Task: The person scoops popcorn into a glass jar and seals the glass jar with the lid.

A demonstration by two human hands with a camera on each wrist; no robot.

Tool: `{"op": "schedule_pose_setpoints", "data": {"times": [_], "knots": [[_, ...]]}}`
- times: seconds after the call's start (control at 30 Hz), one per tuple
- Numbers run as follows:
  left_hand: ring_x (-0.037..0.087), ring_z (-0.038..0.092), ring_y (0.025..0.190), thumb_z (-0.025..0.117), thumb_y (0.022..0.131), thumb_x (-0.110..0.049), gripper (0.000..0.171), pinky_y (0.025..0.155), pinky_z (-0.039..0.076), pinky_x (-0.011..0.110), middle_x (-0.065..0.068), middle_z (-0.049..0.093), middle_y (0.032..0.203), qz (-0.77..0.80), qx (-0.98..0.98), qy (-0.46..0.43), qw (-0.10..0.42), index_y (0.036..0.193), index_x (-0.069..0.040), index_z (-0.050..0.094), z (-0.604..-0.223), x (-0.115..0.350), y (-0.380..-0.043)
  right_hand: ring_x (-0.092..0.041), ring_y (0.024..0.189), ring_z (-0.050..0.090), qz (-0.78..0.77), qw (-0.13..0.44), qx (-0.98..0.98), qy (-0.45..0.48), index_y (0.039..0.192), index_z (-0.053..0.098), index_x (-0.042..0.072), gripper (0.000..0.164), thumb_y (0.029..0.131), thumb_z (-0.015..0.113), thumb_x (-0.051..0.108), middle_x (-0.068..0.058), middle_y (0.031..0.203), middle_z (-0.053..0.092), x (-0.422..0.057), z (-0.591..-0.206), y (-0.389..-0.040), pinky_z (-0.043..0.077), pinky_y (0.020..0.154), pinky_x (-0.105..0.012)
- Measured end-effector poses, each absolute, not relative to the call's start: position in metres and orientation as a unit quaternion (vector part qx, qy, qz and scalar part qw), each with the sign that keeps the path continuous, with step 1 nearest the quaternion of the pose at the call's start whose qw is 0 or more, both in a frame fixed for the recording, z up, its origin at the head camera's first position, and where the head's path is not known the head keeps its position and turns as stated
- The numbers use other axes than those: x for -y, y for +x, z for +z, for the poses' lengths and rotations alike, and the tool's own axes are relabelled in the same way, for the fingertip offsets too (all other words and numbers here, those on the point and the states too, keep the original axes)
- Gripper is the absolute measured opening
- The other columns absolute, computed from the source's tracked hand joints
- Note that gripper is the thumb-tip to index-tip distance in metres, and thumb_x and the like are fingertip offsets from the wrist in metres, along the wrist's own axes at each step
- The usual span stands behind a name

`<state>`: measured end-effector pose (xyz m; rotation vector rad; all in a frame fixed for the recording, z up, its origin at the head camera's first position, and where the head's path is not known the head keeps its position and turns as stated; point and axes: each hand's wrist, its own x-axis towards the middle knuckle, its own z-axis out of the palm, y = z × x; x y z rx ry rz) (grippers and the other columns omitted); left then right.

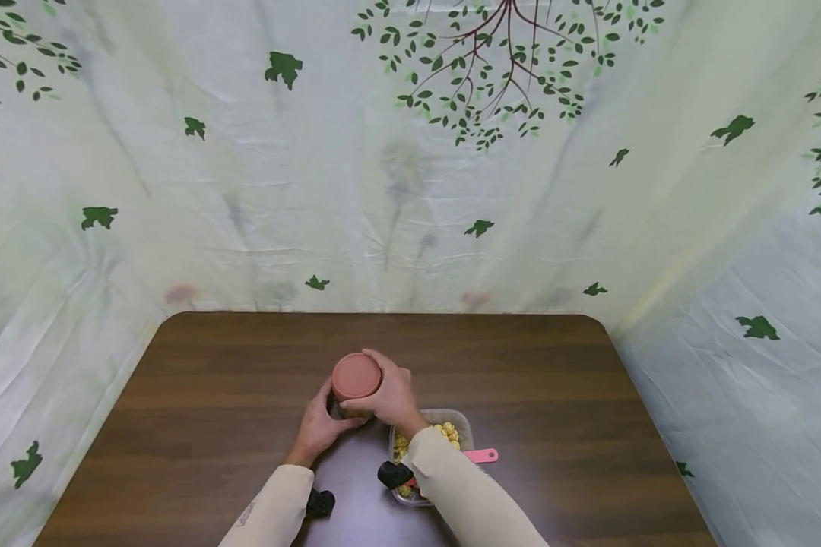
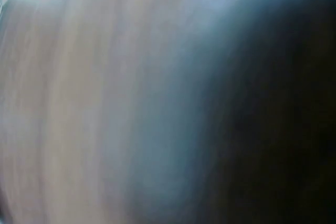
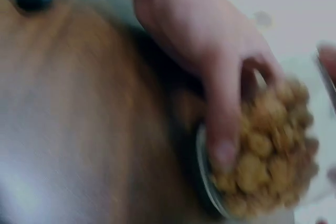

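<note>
A jar point(image 3: 268, 156) of clear material holds yellow-brown popcorn and is topped by a round pink lid point(image 1: 356, 376) in the head view. My left hand point(image 1: 318, 425) grips the jar's side low down; its thumb lies along the clear wall in the right wrist view. Around the lid's right edge curl the fingers and thumb of my right hand point(image 1: 393, 391). Just a bit of that hand enters the right wrist view at the right edge. The left wrist view is too blurred and dark to make out anything.
Below my right forearm, a clear plastic container point(image 1: 461, 425) with more popcorn stands on the brown wooden table point(image 1: 554, 395). A pink handle point(image 1: 482, 456) sticks out past its right side. Leaf-printed curtains point(image 1: 349, 190) hang behind the table and at both sides.
</note>
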<state>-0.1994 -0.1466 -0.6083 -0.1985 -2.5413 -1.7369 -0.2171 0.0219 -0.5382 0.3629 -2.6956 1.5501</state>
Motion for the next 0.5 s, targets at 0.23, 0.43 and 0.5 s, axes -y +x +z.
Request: {"op": "schedule_pose_setpoints", "data": {"times": [0.23, 0.43, 0.5], "knots": [[0.033, 0.047, 0.127, 0.092, 0.062, -0.015, 0.093, 0.107, 0.035, 0.051, 0.020, 0.054, 0.135, -0.556, 0.828, -0.061, 0.032, 0.140, -0.004, 0.043, -0.608, 0.148, -0.198, -0.020, 0.106, 0.056, 0.474, 0.051, 0.877, 0.066, 0.138, 0.050, 0.016, 0.092, 0.060, 0.091, 0.041, -0.002, 0.128, 0.061, -0.008, -0.536, -0.203, 0.029, 0.095, -0.044], [0.035, 0.044, 0.130, 0.092, 0.061, -0.015, 0.094, 0.109, 0.031, 0.053, 0.021, 0.051, 0.138, -0.553, 0.830, -0.058, 0.027, 0.141, -0.004, 0.042, -0.608, 0.148, -0.200, -0.019, 0.116, 0.055, 0.534, -0.049, 0.831, 0.147, 0.143, 0.041, 0.016, 0.094, 0.064, 0.091, 0.028, -0.002, 0.132, 0.056, -0.027, -0.538, -0.219, 0.041, 0.099, -0.043], [0.035, 0.042, 0.131, 0.092, 0.061, -0.016, 0.095, 0.109, 0.030, 0.054, 0.021, 0.049, 0.139, -0.552, 0.832, -0.057, 0.025, 0.141, -0.005, 0.041, -0.608, 0.147, -0.200, -0.018, 0.117, 0.054, 0.553, -0.091, 0.808, 0.182, 0.145, 0.038, 0.018, 0.095, 0.065, 0.090, 0.021, -0.001, 0.133, 0.055, -0.035, -0.537, -0.227, 0.044, 0.099, -0.041]]}}
